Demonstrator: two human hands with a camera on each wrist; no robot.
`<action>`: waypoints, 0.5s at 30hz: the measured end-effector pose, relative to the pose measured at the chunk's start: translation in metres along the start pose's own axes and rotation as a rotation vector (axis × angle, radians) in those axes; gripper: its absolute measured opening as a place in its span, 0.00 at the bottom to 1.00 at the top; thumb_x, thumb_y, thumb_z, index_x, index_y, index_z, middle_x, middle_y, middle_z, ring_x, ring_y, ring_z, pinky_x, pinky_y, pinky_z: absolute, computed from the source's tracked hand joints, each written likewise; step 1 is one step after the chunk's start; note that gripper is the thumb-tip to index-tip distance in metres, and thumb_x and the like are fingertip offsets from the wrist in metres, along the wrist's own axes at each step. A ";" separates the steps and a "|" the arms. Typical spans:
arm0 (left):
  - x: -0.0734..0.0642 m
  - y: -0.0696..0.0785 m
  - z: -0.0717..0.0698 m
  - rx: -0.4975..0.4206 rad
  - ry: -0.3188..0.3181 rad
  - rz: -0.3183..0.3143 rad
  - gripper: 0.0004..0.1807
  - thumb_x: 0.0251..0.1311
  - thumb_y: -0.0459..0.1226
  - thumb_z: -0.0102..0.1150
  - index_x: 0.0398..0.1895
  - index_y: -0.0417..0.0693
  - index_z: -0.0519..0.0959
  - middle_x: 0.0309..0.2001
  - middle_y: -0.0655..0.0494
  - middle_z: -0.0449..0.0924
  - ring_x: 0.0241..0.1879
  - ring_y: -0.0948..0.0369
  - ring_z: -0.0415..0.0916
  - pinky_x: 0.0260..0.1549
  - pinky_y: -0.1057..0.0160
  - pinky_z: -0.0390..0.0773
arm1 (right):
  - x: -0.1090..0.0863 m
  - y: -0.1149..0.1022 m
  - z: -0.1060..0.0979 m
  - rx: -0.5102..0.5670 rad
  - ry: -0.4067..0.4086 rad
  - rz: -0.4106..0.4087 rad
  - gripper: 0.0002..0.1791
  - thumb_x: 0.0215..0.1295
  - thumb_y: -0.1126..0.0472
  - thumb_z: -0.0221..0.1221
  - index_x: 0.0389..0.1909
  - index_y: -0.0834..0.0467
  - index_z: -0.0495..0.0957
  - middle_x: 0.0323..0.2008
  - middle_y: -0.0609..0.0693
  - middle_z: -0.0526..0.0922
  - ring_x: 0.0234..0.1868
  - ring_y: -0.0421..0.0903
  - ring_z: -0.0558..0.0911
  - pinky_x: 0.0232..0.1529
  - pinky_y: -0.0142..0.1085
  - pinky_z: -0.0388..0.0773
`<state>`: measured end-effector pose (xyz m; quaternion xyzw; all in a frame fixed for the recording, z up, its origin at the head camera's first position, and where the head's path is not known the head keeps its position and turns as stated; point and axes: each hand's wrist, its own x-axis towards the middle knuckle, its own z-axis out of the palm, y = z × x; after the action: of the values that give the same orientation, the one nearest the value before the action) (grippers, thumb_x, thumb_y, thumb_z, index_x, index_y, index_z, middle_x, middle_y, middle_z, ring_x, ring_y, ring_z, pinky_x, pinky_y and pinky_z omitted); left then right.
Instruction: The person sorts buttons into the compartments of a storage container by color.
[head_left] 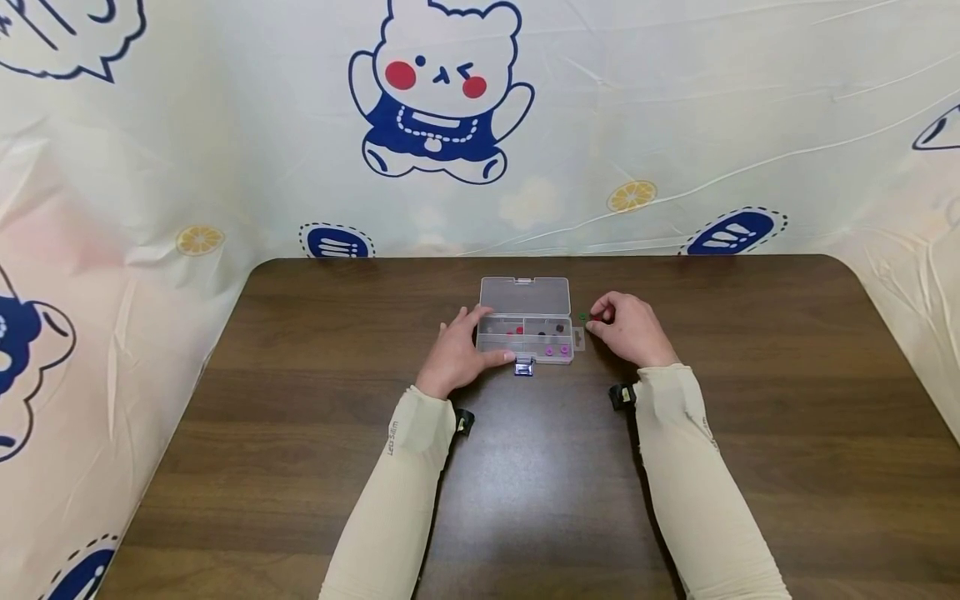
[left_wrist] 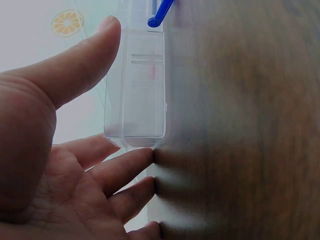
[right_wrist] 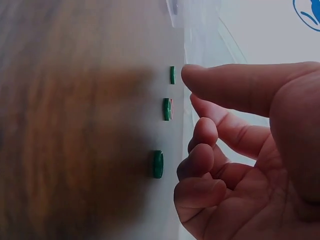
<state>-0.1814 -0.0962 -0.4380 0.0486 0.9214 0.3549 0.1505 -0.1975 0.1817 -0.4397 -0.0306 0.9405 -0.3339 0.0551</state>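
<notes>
A clear plastic compartment box (head_left: 491, 342) lies on the table with its lid (head_left: 525, 296) folded back. Inside it are red pieces (head_left: 519, 331), dark pieces (head_left: 559, 328) and purple pieces (head_left: 564, 349). My left hand (head_left: 456, 353) spans the box's left end, thumb along the front edge. In the left wrist view its fingertips (left_wrist: 147, 156) reach the table beside the end wall. To the right of the box, my right hand (head_left: 633, 331) hovers by small green discs (right_wrist: 158, 164). Thumb and forefinger are apart, nothing visible between them. A red piece (head_left: 597, 317) shows at the fingertips.
A blue latch (head_left: 523, 367) sticks out from the box's front, and a clear hanging tab (head_left: 579, 338) from its right side. The brown wooden table (head_left: 525, 483) ends at a printed curtain (head_left: 585, 158) behind and at the sides.
</notes>
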 end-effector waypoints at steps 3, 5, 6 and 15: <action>0.000 0.001 0.000 0.000 0.000 0.007 0.44 0.56 0.51 0.74 0.75 0.58 0.64 0.78 0.49 0.54 0.78 0.40 0.41 0.75 0.41 0.45 | -0.001 0.001 -0.001 -0.003 -0.010 0.001 0.10 0.66 0.62 0.64 0.43 0.64 0.79 0.38 0.57 0.76 0.41 0.54 0.74 0.44 0.45 0.70; 0.000 0.001 0.000 0.000 0.000 0.010 0.44 0.56 0.51 0.74 0.75 0.58 0.64 0.78 0.50 0.54 0.78 0.41 0.41 0.75 0.41 0.44 | -0.001 0.001 -0.001 -0.003 -0.014 0.005 0.11 0.65 0.61 0.65 0.44 0.64 0.79 0.38 0.58 0.76 0.41 0.54 0.74 0.45 0.45 0.71; 0.000 0.001 0.000 0.000 0.001 0.010 0.44 0.56 0.51 0.74 0.75 0.58 0.64 0.78 0.49 0.54 0.78 0.40 0.41 0.75 0.41 0.44 | -0.001 0.001 -0.002 -0.002 -0.015 0.008 0.12 0.65 0.61 0.65 0.44 0.64 0.79 0.38 0.58 0.76 0.41 0.54 0.74 0.45 0.45 0.71; 0.001 0.001 0.000 0.008 -0.001 0.004 0.44 0.56 0.51 0.73 0.75 0.58 0.64 0.78 0.48 0.53 0.76 0.36 0.41 0.74 0.40 0.46 | 0.000 0.002 -0.002 -0.014 -0.014 0.043 0.11 0.69 0.59 0.62 0.44 0.64 0.80 0.39 0.58 0.77 0.41 0.54 0.74 0.44 0.45 0.72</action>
<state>-0.1819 -0.0952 -0.4377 0.0513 0.9227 0.3513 0.1500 -0.1974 0.1846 -0.4397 -0.0131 0.9428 -0.3260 0.0683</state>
